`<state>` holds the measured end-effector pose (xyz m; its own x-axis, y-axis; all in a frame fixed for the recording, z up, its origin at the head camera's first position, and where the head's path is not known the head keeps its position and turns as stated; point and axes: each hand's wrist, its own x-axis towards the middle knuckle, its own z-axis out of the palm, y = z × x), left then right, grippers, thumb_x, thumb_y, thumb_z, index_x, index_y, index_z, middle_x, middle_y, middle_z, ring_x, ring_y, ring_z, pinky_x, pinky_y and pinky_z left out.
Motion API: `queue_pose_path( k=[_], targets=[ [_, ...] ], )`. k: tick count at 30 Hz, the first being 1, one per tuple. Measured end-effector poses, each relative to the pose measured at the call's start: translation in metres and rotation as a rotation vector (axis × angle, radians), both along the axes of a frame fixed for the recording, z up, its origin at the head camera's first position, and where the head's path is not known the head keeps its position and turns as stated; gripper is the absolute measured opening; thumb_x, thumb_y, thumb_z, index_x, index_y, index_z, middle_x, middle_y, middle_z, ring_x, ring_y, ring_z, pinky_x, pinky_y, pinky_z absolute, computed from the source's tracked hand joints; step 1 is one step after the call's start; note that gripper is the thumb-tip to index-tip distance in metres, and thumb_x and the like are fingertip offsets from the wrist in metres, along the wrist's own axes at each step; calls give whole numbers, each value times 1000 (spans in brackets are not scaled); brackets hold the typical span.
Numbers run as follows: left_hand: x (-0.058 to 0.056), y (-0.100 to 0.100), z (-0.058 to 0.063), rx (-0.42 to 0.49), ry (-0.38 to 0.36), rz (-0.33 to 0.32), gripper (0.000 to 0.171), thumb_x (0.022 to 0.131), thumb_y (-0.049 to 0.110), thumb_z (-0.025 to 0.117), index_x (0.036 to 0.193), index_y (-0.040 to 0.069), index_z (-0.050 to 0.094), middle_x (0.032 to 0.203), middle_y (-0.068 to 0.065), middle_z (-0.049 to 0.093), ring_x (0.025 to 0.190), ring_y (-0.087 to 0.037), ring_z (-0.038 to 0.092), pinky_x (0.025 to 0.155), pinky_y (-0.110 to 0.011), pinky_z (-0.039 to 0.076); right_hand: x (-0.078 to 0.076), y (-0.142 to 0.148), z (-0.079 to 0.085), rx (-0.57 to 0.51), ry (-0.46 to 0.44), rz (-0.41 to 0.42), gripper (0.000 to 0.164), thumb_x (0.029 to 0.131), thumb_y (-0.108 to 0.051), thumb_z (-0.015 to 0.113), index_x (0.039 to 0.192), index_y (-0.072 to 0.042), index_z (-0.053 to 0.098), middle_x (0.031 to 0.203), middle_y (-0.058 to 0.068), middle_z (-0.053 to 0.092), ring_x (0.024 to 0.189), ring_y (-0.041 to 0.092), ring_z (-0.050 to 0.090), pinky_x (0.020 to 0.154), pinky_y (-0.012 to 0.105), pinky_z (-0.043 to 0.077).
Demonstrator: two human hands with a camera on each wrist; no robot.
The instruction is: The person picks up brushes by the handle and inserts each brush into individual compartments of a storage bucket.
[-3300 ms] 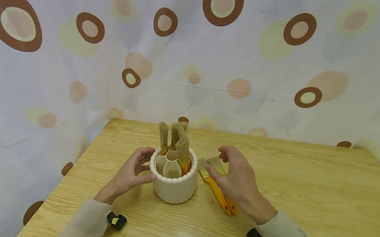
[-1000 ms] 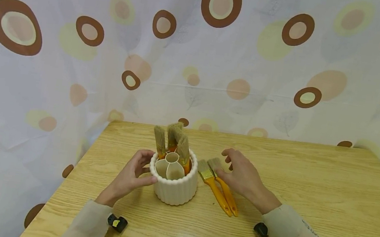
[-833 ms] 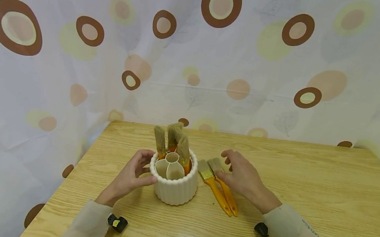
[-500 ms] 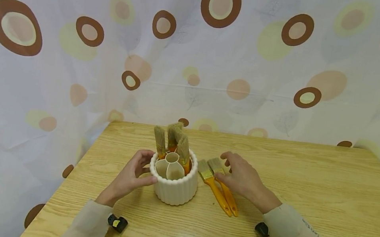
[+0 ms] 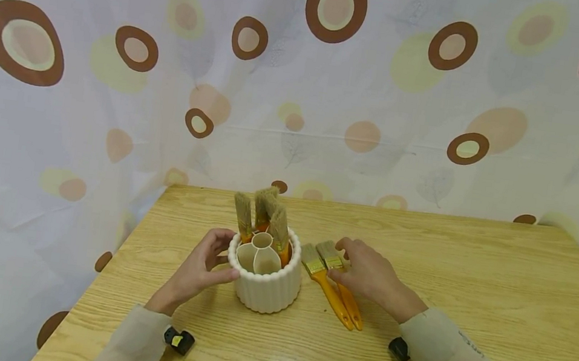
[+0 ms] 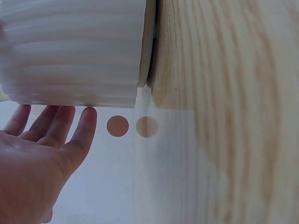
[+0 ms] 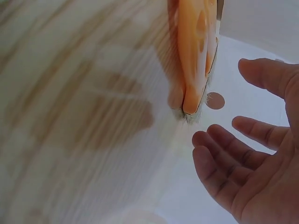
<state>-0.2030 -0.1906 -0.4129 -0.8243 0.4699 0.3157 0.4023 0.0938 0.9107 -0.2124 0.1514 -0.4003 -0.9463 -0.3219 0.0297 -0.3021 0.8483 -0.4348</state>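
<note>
A white fluted pot [image 5: 266, 292] with a divided insert [image 5: 262, 241] stands left of the table's middle. Several paintbrushes [image 5: 280, 228] stick up from it, bristles upward. My left hand [image 5: 201, 263] rests at its left side, thumb near the beaded rim; in the left wrist view, the fingertips [image 6: 86, 119] touch the wall of the pot [image 6: 74, 51]. Two flat paintbrushes [image 5: 328, 294] with orange handles lie side by side to the right. Over the right-hand brush hovers my right hand [image 5: 372, 280], and the right wrist view shows its fingers spread, apart from the orange handles [image 7: 194, 46].
The wooden table [image 5: 474, 278] extends right and toward the front. A patterned cloth [image 5: 368, 81] hangs behind it and along the left side. Black wrist-camera pieces [image 5: 179, 341] sit below both wrists.
The right hand has shifted rightward since the oldest frame, then dipped slightly lower over the right-hand paintbrush. The pot has turned a little since the oldest frame; the left hand stays beside it.
</note>
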Motion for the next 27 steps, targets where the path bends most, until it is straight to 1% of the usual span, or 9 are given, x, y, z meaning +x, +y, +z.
queue_pose_path(
  k=[5,9,13,23,27],
  targets=[
    [0,0,0,0,0,1,59,85,7,70,133,1,36,133,-17,46,127,-32,41,100,-56,35,-4,0,0,35,-27,-1,55,85,-35,71,128,-6,52,111,13,60,94,27,60,72,43,50],
    [0,-1,0,-1,1,-1,59,86,6,70,133,1,36,133,-17,45,127,-33,41,100,-57,35,-7,-1,-2,48,-39,9,54,85,-34,70,128,-7,52,111,13,60,96,27,59,74,44,50],
    [1,-1,0,2,-4,1,58,86,6,69,133,0,36,133,-17,45,126,-32,41,99,-58,34,-8,-2,-4,54,-48,12,53,85,-33,70,128,-8,53,109,11,60,95,25,59,74,43,49],
    [1,0,0,4,-13,1,59,85,7,70,133,0,35,133,-17,45,125,-32,41,99,-57,35,-9,-3,-6,70,-60,31,54,85,-31,72,130,-7,53,103,6,59,79,17,55,66,38,48],
    [1,0,0,3,-9,2,59,85,7,70,133,0,36,133,-17,45,125,-32,41,99,-57,35,-10,-3,-7,79,-59,41,52,85,-30,72,128,-7,54,99,5,58,77,15,54,64,35,46]
  ],
)
